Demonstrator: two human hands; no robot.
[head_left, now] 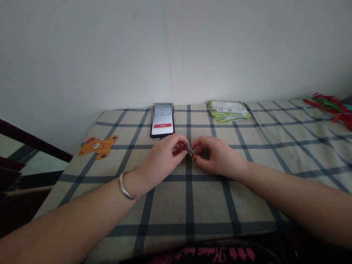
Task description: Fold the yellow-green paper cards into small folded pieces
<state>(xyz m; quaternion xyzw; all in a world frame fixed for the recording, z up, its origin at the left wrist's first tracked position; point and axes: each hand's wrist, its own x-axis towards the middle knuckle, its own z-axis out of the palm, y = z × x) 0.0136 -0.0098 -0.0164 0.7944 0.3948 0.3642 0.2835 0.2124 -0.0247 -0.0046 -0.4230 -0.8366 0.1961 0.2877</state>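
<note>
Head view: a small dark metal piece (190,154) was pinched at both sides by the left hand (161,161) and right hand (218,158), over the middle of the checked cloth (165,205), so both could work it. A lit phone (162,124) was laid just beyond, easy to see.

A small, slim grey metallic piece (191,154) is held tilted.

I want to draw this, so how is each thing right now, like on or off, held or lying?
phone: screen lit, flat on the checked cloth
small metal piece: pinched between left hand and right hand
green cards: stacked, fanned a little
red and green strips: lying loose
bracelet: worn on left wrist
</note>
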